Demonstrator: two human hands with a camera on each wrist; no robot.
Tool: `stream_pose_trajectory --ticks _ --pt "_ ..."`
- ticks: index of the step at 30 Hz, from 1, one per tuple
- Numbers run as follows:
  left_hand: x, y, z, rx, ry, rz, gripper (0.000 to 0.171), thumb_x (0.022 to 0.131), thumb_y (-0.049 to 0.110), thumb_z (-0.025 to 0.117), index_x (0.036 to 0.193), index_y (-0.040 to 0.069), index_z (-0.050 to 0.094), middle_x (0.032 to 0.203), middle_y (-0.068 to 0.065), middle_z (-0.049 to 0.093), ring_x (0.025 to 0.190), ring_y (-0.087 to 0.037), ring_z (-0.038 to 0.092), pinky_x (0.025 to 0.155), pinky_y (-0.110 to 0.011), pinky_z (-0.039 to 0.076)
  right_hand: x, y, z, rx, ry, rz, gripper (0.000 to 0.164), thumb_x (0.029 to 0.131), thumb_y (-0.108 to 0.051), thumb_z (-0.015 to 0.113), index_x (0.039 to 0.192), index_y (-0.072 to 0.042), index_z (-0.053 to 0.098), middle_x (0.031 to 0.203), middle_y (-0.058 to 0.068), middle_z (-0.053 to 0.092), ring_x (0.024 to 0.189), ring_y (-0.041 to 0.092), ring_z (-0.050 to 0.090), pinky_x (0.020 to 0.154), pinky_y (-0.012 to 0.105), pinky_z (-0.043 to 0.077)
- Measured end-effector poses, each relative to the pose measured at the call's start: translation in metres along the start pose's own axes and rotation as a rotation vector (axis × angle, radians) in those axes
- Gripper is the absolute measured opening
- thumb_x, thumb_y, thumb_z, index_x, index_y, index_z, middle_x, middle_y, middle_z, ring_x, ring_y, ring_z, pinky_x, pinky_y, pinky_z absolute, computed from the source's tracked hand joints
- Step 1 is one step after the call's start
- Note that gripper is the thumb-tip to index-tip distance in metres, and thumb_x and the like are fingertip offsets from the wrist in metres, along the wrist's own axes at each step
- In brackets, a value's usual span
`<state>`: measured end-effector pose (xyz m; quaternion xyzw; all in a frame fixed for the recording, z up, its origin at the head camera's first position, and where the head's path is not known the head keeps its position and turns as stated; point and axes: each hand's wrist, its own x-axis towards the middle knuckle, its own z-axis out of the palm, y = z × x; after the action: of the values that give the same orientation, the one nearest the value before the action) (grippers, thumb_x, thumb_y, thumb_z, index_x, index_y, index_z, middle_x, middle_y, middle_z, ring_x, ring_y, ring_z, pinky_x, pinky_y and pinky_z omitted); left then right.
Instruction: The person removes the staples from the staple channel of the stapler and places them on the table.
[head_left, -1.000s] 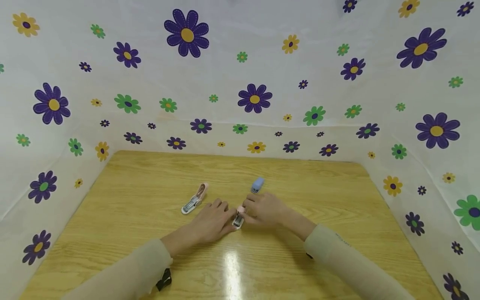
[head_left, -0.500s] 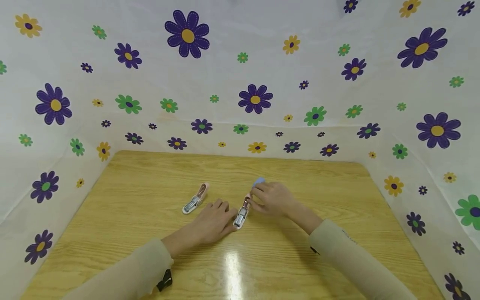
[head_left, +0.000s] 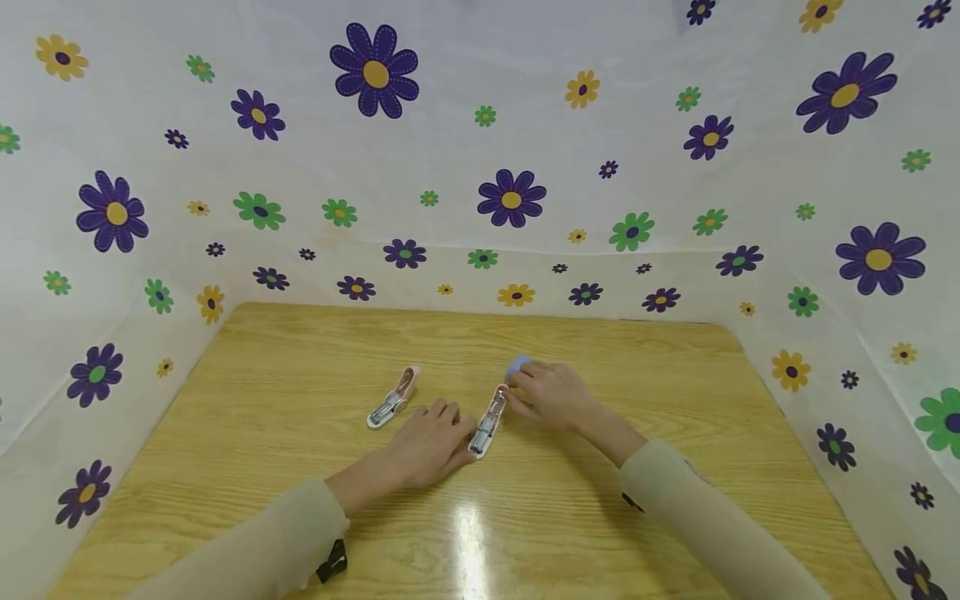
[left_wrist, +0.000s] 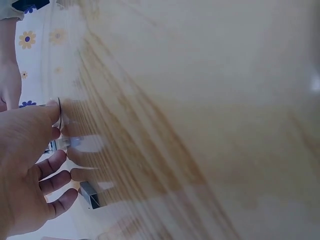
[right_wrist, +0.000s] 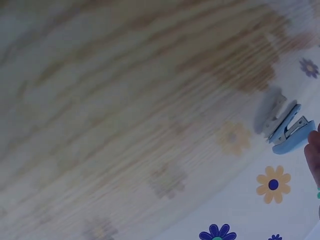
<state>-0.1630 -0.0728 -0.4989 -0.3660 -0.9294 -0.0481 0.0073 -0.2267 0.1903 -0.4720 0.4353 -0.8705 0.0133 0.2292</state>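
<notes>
My left hand (head_left: 429,446) pinches the white base of a small opened stapler (head_left: 486,432) between thumb and fingertips. This stapler lies spread lengthwise, its metal staple channel facing up and its pink end pointing away from me. At that pink end are the thumb and forefinger of my right hand (head_left: 553,395). Just beyond those fingers sits a light blue mini stapler (head_left: 519,365), partly covered by them; in the right wrist view its parts stand apart like a V. A second pink-and-white stapler (head_left: 393,398) rests opened to the left of my left hand.
The wooden table (head_left: 300,358) is bordered at the back and sides by a white cloth (head_left: 435,150) printed with flowers. A black strap (head_left: 332,560) shows under my left sleeve. Light glares off the tabletop near the front.
My right hand has moved away from me and rightward, swinging the pink part out so the stapler lies longer and flatter. My left hand has stayed at the white base.
</notes>
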Motion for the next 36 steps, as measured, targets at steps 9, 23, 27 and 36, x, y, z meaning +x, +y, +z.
stream_pose_trajectory --ticks 9,23,27,36 --pt "0.0 -0.001 0.002 0.015 0.012 0.0 0.036 0.104 0.054 0.059 0.117 0.021 0.059 0.108 -0.004 0.06 0.098 -0.02 0.052 0.081 -0.037 0.048 0.0 -0.02 -0.021 0.212 -0.084 0.261 0.015 0.097 -0.032 0.075 0.099 -0.017 0.075 0.088 -0.001 0.077 0.066 0.009 0.065 0.051 0.015 0.039" --pt "0.0 0.001 0.001 0.002 -0.005 -0.009 0.037 0.104 0.054 0.059 0.12 0.02 0.058 0.109 -0.005 0.059 0.1 -0.022 0.052 0.084 -0.039 0.049 0.003 -0.05 -0.027 0.807 -0.294 0.657 0.009 0.096 -0.021 0.076 0.092 -0.012 0.077 0.081 -0.002 0.073 0.065 0.006 0.055 0.057 0.021 0.046" --pt "0.0 0.001 0.001 0.005 0.002 -0.005 0.038 0.104 0.054 0.058 0.12 0.02 0.058 0.109 -0.005 0.06 0.099 -0.021 0.052 0.083 -0.039 0.049 0.005 -0.054 -0.025 0.967 -0.311 0.706 0.01 0.095 -0.013 0.075 0.094 -0.003 0.076 0.083 0.008 0.075 0.062 0.009 0.06 0.055 0.022 0.049" --pt "-0.001 0.001 0.001 0.012 0.014 0.001 0.035 0.104 0.054 0.058 0.116 0.021 0.058 0.107 -0.004 0.059 0.096 -0.02 0.051 0.079 -0.035 0.046 0.01 -0.061 -0.015 1.033 -0.367 0.741 0.011 0.095 -0.008 0.075 0.094 0.003 0.077 0.084 0.017 0.078 0.063 0.023 0.072 0.054 0.022 0.054"
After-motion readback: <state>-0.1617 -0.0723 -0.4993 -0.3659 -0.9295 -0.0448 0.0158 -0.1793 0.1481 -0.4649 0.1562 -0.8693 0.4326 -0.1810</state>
